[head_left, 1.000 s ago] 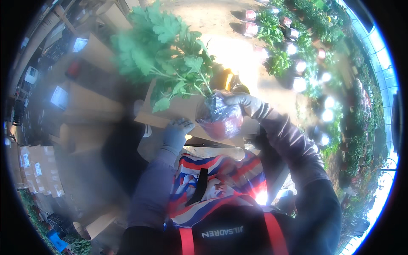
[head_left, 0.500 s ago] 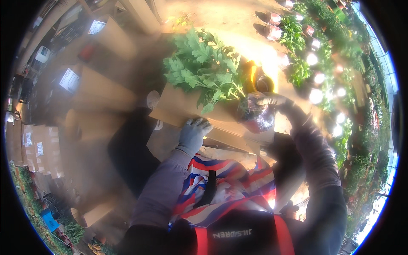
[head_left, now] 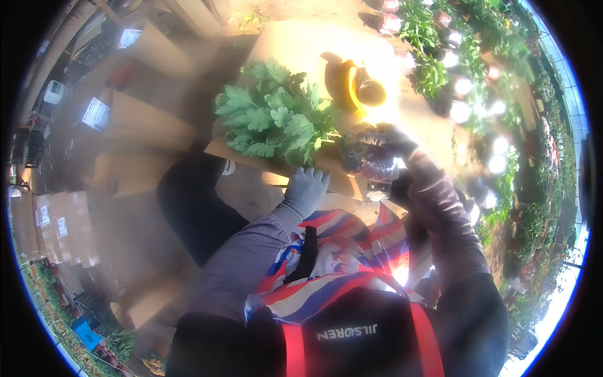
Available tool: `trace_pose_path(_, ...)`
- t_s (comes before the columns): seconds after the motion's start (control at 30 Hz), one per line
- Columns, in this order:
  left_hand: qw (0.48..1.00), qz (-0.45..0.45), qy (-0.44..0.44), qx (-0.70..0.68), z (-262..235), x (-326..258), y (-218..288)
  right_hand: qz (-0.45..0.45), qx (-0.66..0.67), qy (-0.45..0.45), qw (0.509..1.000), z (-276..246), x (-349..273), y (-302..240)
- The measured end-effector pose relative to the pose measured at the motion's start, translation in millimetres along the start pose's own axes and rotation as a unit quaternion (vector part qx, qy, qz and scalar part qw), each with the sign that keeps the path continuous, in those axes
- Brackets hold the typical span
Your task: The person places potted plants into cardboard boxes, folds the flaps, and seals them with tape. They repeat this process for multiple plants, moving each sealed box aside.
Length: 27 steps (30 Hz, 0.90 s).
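A sunlit dirt floor in a plant nursery, with rows of potted plants [head_left: 440, 56] along the right and stacked cardboard boxes [head_left: 135, 119] on the left. A flat cardboard sheet [head_left: 295, 47] lies ahead, bearing a yellow tape dispenser [head_left: 352, 88]. A leafy green plant [head_left: 276, 119] lies on its side over a cardboard piece [head_left: 276, 164], foliage pointing left, its wrapped root ball [head_left: 367, 160] to the right. The gloved right hand [head_left: 386, 138] curls its fingers over the root ball; the gloved left hand [head_left: 306, 187] presses flat, fingers together, on the cardboard's near edge.
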<state>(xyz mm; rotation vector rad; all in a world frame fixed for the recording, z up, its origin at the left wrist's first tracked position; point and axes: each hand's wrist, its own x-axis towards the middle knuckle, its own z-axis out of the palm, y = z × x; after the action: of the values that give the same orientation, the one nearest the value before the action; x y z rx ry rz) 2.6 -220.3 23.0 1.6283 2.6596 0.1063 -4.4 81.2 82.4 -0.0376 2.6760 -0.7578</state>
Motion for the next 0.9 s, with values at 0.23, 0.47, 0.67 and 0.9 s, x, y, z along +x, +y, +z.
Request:
trace_pose_path(0.23,0.988,0.025,0.154,-0.01,12,29,9,-0.141,0.131,0.176,0.965,-4,-72,-74)
trace_pose_path(0.47,0.987,-0.005,0.162,0.002,8,34,10,-0.19,0.054,0.167,0.966,58,-45,-2)
trace_pose_path(0.67,0.982,0.02,0.183,-0.036,14,40,9,-0.09,0.513,0.214,0.826,92,-72,16)
trace_pose_path(0.9,0.975,0.021,0.218,-0.023,6,42,12,-0.058,0.625,0.186,0.755,90,-78,36)
